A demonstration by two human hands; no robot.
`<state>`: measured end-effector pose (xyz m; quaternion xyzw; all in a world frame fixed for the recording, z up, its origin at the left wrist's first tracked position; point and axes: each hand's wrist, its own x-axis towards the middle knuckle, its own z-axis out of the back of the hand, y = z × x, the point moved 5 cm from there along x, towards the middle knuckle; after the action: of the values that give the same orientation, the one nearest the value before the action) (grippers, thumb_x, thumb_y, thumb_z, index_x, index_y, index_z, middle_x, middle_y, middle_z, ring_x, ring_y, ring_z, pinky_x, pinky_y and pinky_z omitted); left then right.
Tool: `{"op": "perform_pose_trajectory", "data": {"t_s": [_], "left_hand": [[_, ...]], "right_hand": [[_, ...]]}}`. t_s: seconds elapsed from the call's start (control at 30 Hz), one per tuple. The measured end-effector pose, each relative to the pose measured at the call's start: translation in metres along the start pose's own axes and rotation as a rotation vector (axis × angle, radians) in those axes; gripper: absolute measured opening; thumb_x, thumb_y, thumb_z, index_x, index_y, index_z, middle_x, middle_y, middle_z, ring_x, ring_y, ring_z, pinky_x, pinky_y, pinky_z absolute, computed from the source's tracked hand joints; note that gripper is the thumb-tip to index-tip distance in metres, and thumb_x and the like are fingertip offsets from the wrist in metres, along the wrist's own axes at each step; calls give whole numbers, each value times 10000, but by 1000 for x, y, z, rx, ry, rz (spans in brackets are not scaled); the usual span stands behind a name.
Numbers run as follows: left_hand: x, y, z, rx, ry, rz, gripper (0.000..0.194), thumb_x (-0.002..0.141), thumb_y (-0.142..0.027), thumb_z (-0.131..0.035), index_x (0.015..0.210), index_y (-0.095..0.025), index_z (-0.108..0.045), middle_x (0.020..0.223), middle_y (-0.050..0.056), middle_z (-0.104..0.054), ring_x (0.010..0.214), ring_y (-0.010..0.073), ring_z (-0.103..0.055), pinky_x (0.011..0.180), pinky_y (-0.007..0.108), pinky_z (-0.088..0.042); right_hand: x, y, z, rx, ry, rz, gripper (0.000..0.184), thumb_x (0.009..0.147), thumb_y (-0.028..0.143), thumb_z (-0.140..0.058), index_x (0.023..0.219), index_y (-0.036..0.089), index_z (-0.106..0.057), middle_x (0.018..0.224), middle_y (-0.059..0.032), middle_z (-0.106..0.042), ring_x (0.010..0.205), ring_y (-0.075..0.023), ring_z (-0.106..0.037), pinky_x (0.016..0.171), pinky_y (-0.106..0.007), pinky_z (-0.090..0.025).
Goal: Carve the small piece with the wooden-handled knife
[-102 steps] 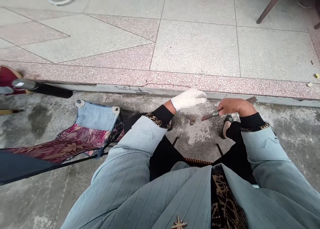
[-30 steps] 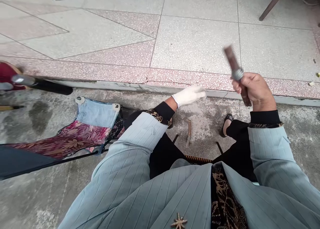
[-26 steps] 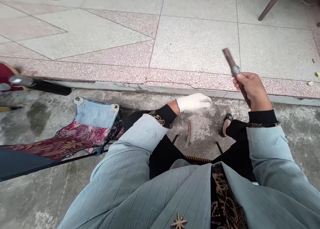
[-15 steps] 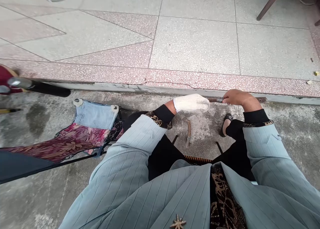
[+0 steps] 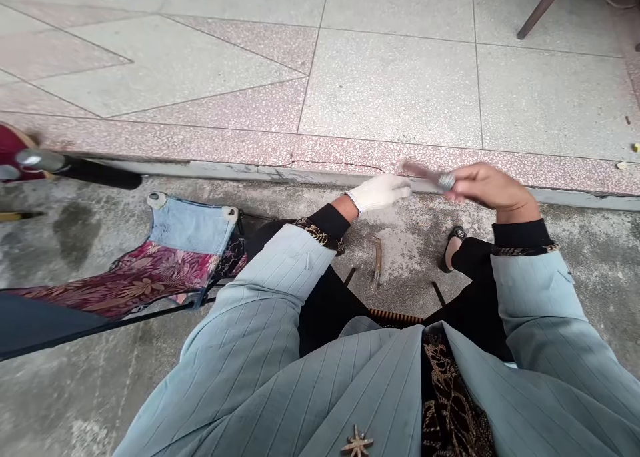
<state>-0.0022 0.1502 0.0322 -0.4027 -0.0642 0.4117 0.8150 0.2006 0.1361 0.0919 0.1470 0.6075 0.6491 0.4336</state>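
My right hand (image 5: 493, 188), bare, is closed around a brown wooden-looking stick (image 5: 423, 172) with a grey wire binding (image 5: 447, 181) near my fingers. The stick tilts up to the left above the step edge and is blurred; its other end is hidden by my hand. My left hand (image 5: 381, 193), in a white knit glove, is just left of the stick and apart from it. Its fingers stretch loosely to the right, with nothing visible in them. On the concrete below lies a short curved brown piece (image 5: 377, 262), perhaps wood.
A raised tiled floor (image 5: 390, 84) with a pink speckled edge runs across the front. At left stands a folding chair (image 5: 150, 270) with floral and denim cloth. A black tubular handle (image 5: 103, 174) juts in from the left. One furniture leg (image 5: 543, 7) stands upper right.
My gloved left hand has come off the stick and shifted slightly left and up. My right hand has lifted the stick and swung its left end upward.
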Motion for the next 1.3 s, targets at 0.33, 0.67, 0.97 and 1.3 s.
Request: {"op": "perform_pose_trajectory", "data": {"t_s": [0.33, 0.67, 0.97, 1.3], "left_hand": [[-7, -32, -16, 208, 97, -197, 364, 1019, -398, -423, 1018, -178, -714, 887, 51, -716, 760, 176, -609, 665, 273, -343], [-15, -27, 1, 636, -147, -167, 319, 1038, -354, -436, 1063, -206, -718, 860, 93, -729, 774, 228, -671, 598, 305, -277], [-3, 3, 16, 207, -138, 104, 325, 1010, -392, -461, 1049, -186, -709, 774, 60, -642, 729, 201, -606, 656, 294, -396], [-19, -41, -31, -982, 372, -103, 379, 937, -526, -627, 854, -158, -667, 517, -70, -332, 418, 70, -288, 417, 223, -291]], "right_hand": [[11, -36, 50, -611, -546, -315, 221, 891, 350, -633, 808, 159, -708, 662, -45, -628, 622, -170, -535, 607, -299, -367], [31, -56, -23, -918, 293, -475, 261, 954, 335, -594, 775, 169, -687, 873, -120, -708, 752, -228, -621, 645, -333, -377], [7, -17, -36, -180, 553, -140, 351, 881, 512, -671, 851, 165, -713, 769, -19, -670, 666, -134, -566, 641, -263, -438], [-8, -23, 66, 43, -697, 41, 270, 902, 364, -692, 720, 178, -619, 683, -27, -595, 567, -115, -494, 554, -255, -423]]}}
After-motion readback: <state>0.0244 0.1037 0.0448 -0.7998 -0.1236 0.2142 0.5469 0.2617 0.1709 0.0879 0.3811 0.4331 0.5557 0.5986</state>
